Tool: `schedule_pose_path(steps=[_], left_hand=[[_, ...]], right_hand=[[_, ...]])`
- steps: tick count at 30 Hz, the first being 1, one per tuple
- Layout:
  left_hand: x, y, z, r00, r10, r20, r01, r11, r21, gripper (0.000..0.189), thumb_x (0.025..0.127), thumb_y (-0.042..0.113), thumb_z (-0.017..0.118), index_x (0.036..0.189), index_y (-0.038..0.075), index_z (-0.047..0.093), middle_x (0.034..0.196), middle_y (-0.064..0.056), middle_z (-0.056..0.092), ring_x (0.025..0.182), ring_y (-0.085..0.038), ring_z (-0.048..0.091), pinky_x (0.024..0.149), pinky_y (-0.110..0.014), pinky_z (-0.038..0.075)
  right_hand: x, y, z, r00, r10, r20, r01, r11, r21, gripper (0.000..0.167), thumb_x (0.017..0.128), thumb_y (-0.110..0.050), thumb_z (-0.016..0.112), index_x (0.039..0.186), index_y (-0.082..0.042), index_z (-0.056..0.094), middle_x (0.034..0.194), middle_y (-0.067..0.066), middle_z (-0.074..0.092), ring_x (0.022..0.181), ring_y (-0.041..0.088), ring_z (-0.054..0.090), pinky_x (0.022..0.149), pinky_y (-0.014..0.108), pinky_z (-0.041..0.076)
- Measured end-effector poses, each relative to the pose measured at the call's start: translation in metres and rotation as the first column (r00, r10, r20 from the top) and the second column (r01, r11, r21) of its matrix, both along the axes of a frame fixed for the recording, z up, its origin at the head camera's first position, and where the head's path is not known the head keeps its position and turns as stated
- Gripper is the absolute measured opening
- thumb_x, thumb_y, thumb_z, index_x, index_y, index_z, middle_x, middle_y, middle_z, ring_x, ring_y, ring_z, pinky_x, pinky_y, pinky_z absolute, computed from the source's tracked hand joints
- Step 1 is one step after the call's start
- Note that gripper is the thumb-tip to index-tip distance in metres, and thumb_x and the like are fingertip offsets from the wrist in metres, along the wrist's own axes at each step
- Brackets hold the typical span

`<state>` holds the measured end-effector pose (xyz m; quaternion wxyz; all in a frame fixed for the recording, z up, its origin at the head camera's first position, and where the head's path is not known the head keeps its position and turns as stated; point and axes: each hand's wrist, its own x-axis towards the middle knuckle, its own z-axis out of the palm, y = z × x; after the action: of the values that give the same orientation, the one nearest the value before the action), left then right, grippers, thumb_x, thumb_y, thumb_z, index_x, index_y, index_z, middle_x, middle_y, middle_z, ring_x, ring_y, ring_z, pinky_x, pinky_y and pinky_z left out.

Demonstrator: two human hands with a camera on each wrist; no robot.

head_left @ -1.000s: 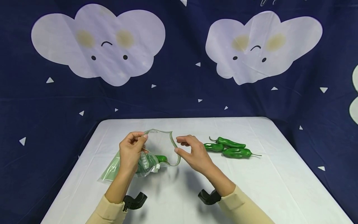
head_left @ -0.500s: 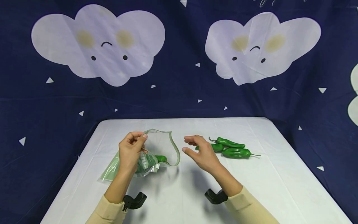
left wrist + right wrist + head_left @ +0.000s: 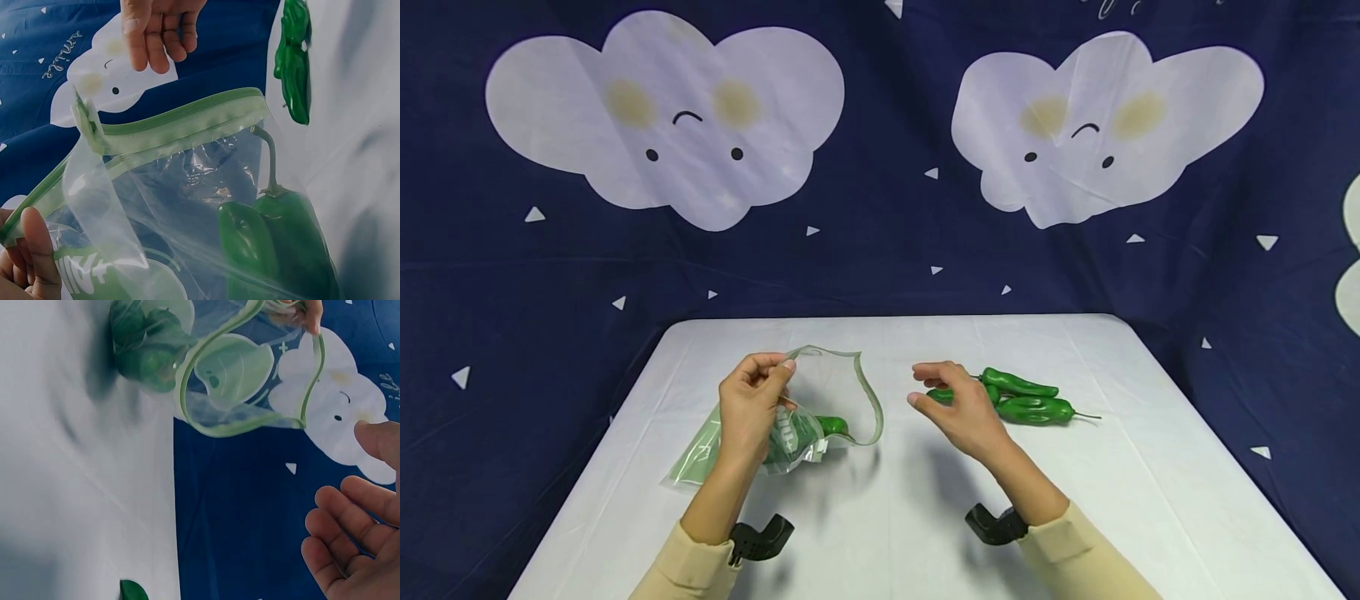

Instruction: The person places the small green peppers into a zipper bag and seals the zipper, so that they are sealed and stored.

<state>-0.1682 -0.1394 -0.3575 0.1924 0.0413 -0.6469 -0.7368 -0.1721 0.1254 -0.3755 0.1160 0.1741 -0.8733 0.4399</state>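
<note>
My left hand (image 3: 748, 408) pinches the rim of a clear zip bag (image 3: 696, 457) with green edging, between thumb and fingers. The bag's mouth gapes toward the right. Inside it, green peppers (image 3: 287, 237) show through the plastic, one with a long curved stem. My right hand (image 3: 964, 415) hovers to the right of the bag, apart from it, fingers loosely bent and holding nothing. Just beyond that hand lie three loose green peppers (image 3: 1036, 410) on the table; the hand partly covers the leftmost one in the head view.
A white cloth covers the table (image 3: 1150, 500). Behind it hangs a dark blue curtain (image 3: 880, 275) with printed clouds. Black wrist cameras (image 3: 763, 538) are strapped on both forearms, below beige sleeves (image 3: 688, 567).
My right hand has let go of the bag's rim and moved right, toward the loose peppers. The left hand and the bag have stayed in place.
</note>
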Motion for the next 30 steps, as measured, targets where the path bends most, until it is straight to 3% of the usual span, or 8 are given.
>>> schedule_pose_path(steps=[10,19,30], left_hand=[[0.000,0.001,0.000,1.000,0.003,-0.002,-0.003,1.000,0.001,0.007,0.084,0.000,0.066,0.090,-0.002,0.063,0.064,0.004,0.053,0.048,-0.006,0.050,0.037,-0.018,0.049],[-0.001,0.001,-0.001,1.000,0.002,0.001,-0.002,1.000,0.000,0.008,0.085,0.001,0.066,0.091,-0.002,0.063,0.065,0.004,0.053,0.048,-0.007,0.050,0.037,-0.018,0.050],[-0.001,0.000,-0.002,1.000,-0.001,-0.007,0.001,1.000,0.003,0.009,0.085,0.001,0.066,0.092,-0.003,0.063,0.065,0.003,0.053,0.048,-0.006,0.050,0.037,-0.018,0.050]], right_hand=[[-0.005,0.026,-0.007,0.998,-0.029,0.054,0.030,0.999,-0.035,0.038,0.084,-0.030,0.071,0.119,-0.017,0.061,0.114,0.002,0.066,0.108,0.021,0.061,0.092,0.045,0.053],[-0.007,0.048,-0.016,0.992,-0.078,0.103,0.079,0.997,-0.007,0.042,0.085,-0.034,0.069,0.122,-0.017,0.059,0.119,0.003,0.065,0.112,0.022,0.058,0.094,0.043,0.050],[-0.016,0.082,-0.039,0.980,-0.140,0.141,0.137,0.990,0.033,0.048,0.086,-0.036,0.068,0.126,-0.012,0.057,0.123,0.009,0.062,0.116,0.029,0.055,0.097,0.051,0.047]])
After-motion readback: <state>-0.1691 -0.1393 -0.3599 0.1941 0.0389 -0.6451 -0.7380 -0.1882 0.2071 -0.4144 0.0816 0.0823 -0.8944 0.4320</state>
